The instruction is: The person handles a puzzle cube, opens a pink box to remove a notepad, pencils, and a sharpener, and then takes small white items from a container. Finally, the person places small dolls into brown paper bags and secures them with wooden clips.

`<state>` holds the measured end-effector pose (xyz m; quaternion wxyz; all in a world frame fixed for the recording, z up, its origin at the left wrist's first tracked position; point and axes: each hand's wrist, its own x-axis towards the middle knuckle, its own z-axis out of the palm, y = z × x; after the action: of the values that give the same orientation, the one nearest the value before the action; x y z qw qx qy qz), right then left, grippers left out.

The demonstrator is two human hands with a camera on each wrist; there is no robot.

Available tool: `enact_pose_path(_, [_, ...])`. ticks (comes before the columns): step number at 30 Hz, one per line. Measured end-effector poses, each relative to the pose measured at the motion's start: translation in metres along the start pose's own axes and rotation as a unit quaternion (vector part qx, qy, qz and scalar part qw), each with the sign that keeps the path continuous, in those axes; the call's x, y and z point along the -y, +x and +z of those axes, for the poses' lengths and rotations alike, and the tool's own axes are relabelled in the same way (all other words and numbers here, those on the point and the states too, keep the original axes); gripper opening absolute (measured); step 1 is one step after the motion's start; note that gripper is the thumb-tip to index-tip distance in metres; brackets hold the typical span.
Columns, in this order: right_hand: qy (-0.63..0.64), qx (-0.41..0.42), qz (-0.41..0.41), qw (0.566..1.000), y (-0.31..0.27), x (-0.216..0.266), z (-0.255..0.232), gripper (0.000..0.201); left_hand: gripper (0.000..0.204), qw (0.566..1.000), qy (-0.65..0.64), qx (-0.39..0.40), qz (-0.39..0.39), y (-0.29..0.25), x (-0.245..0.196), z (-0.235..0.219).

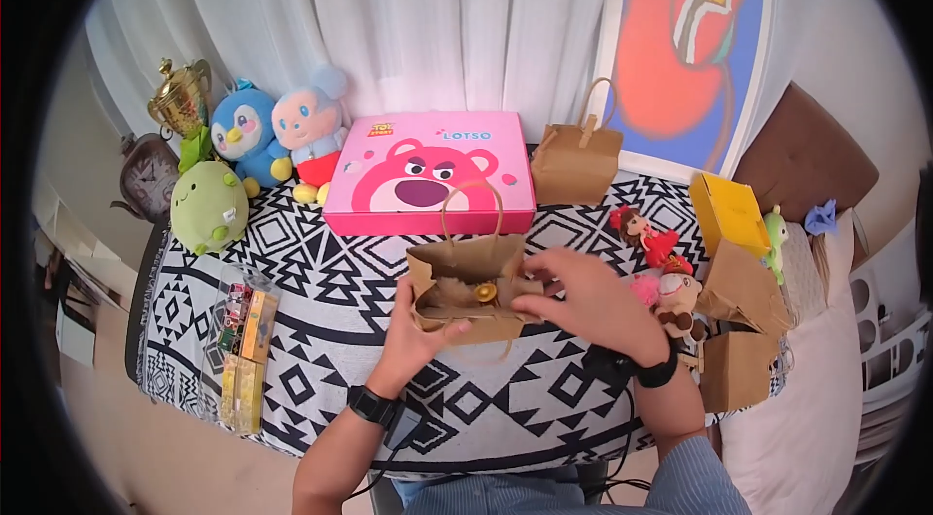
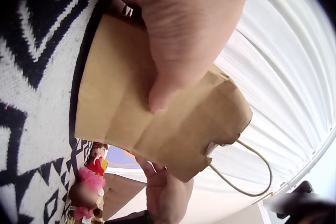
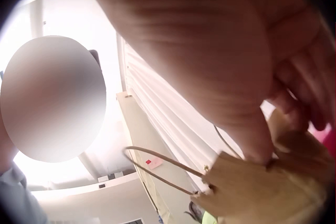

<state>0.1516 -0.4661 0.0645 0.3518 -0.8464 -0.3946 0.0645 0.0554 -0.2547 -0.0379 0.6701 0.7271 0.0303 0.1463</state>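
A brown paper bag (image 1: 478, 330) with a twisted paper handle stands open-mouthed in front of me on the patterned cloth. My left hand (image 1: 413, 345) grips its left side. In the left wrist view the thumb of that hand (image 2: 184, 50) presses flat along the bag's side (image 2: 118, 92). At the right rim, my right hand (image 1: 603, 306) pinches the paper between thumb and fingers. The right wrist view shows the thumb at the bag's edge (image 3: 252, 182). Inside lie a fuzzy brown thing (image 1: 452, 291) and a round gold piece (image 1: 485, 292).
Behind the bag lies a pink Lotso box (image 1: 428, 170), with another paper bag (image 1: 576, 165) beside it. Plush toys (image 1: 248, 131) and a gold trophy (image 1: 180, 97) stand back left. Clear packaging (image 1: 243, 350) sits left; dolls (image 1: 649, 238) and a yellow box (image 1: 729, 214) are right.
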Motion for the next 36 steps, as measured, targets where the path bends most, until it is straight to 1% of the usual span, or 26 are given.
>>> enact_pose_path(1, [0.060, 0.046, 0.016, 0.997, 0.001, 0.000, 0.006, 0.041, 0.077, 0.999, -0.012, 0.024, 0.023, 0.000, -0.002, 0.001])
enact_pose_path(2, [0.104, 0.083, 0.026, 0.991, -0.001, -0.001, 0.008, 0.043, 0.083, 0.998, -0.020, 0.054, 0.014, 0.001, 0.001, -0.001])
enact_pose_path(3, [0.106, 0.087, 0.026, 0.990, -0.004, -0.006, 0.014, 0.043, 0.083, 0.998, -0.020, 0.052, 0.011, 0.001, 0.007, -0.002])
enact_pose_path(4, [0.238, 0.057, 0.034, 0.969, -0.006, -0.015, 0.020, 0.044, 0.086, 0.998, -0.061, 0.015, -0.005, 0.000, 0.013, -0.001])
enact_pose_path(5, [0.364, 0.026, 0.038, 0.930, -0.007, -0.023, 0.024, 0.044, 0.089, 0.994, -0.102, -0.024, -0.017, 0.001, 0.015, -0.001])
enact_pose_path(6, [0.343, 0.028, -0.005, 0.939, -0.009, -0.029, 0.023, 0.045, 0.082, 0.993, -0.108, -0.043, -0.012, 0.000, 0.010, 0.001])
enact_pose_path(7, [0.343, 0.032, -0.007, 0.939, -0.012, -0.031, 0.028, 0.045, 0.082, 0.993, -0.108, -0.047, -0.012, 0.000, 0.012, 0.003])
enact_pose_path(9, [0.234, -0.026, -0.064, 0.970, -0.023, -0.032, 0.038, 0.046, 0.068, 0.990, -0.102, -0.067, 0.068, 0.002, 0.017, 0.006])
enact_pose_path(10, [0.210, -0.065, -0.084, 0.972, -0.023, -0.033, 0.045, 0.040, 0.059, 0.993, -0.112, -0.033, 0.032, 0.000, 0.012, 0.005])
enact_pose_path(11, [0.212, -0.064, -0.082, 0.972, -0.025, -0.039, 0.055, 0.040, 0.059, 0.993, -0.112, -0.034, 0.029, -0.001, 0.012, 0.004])
enact_pose_path(13, [0.254, -0.126, 0.003, 0.959, -0.028, -0.051, 0.070, 0.029, 0.057, 0.995, -0.054, 0.036, 0.075, -0.003, 0.012, 0.008])
enact_pose_path(14, [0.271, -0.152, 0.017, 0.950, -0.026, -0.045, 0.069, 0.021, 0.047, 0.997, -0.066, 0.026, 0.018, -0.010, 0.005, 0.010])
enact_pose_path(15, [0.269, -0.154, 0.018, 0.951, -0.023, -0.046, 0.069, 0.021, 0.047, 0.997, -0.067, 0.028, 0.018, -0.009, 0.004, 0.011])
enact_pose_path(17, [0.246, -0.242, -0.047, 0.937, -0.020, -0.048, 0.071, 0.020, 0.039, 0.996, -0.017, 0.037, 0.084, -0.008, 0.003, 0.010])
enact_pose_path(18, [0.246, -0.242, -0.047, 0.937, -0.020, -0.048, 0.071, 0.020, 0.032, 0.996, -0.044, 0.010, 0.072, -0.010, -0.003, 0.014])
enact_pose_path(21, [0.251, -0.240, -0.054, 0.936, -0.023, -0.048, 0.072, 0.018, 0.030, 0.995, -0.022, -0.015, 0.093, -0.013, -0.001, 0.013])
enact_pose_path(23, [0.297, -0.188, -0.027, 0.936, -0.029, -0.043, 0.070, 0.015, 0.028, 0.995, -0.037, -0.033, 0.088, -0.014, -0.015, 0.011])
enact_pose_path(24, [0.298, -0.187, -0.025, 0.936, -0.031, -0.040, 0.069, 0.015, 0.026, 0.994, -0.051, -0.051, 0.081, -0.015, -0.019, 0.011])
enact_pose_path(26, [0.341, -0.157, 0.014, 0.927, -0.036, -0.034, 0.067, 0.013, 0.024, 0.994, -0.059, -0.042, 0.082, -0.016, -0.016, 0.006])
enact_pose_path(29, [0.291, -0.151, -0.014, 0.945, -0.036, -0.031, 0.063, 0.014, 0.014, 0.993, -0.098, -0.031, 0.067, -0.016, -0.020, 0.006])
enact_pose_path(30, [0.291, -0.150, -0.014, 0.945, -0.037, -0.030, 0.065, 0.014, 0.011, 0.990, -0.138, -0.018, 0.036, -0.016, -0.020, 0.006])
enact_pose_path(32, [0.379, -0.146, 0.044, 0.913, -0.039, -0.029, 0.071, 0.016, 0.009, 0.984, -0.175, -0.004, 0.003, -0.016, -0.020, 0.006])
enact_pose_path(33, [0.381, -0.146, 0.047, 0.912, -0.039, -0.029, 0.072, 0.016, 0.007, 0.974, -0.221, 0.002, -0.055, -0.016, -0.021, 0.006])
enact_pose_path(34, [0.376, -0.116, 0.080, 0.916, -0.039, -0.030, 0.070, 0.018, 0.006, 0.957, -0.266, 0.007, -0.113, -0.016, -0.021, 0.006])
enact_pose_path(35, [0.369, -0.086, 0.113, 0.919, -0.039, -0.030, 0.069, 0.020, 0.006, 0.957, -0.266, 0.007, -0.114, -0.017, -0.021, 0.006])
enact_pose_path(36, [0.369, -0.087, 0.113, 0.918, -0.038, -0.030, 0.068, 0.020, 0.006, 0.959, -0.250, -0.009, -0.134, -0.016, -0.020, 0.006])
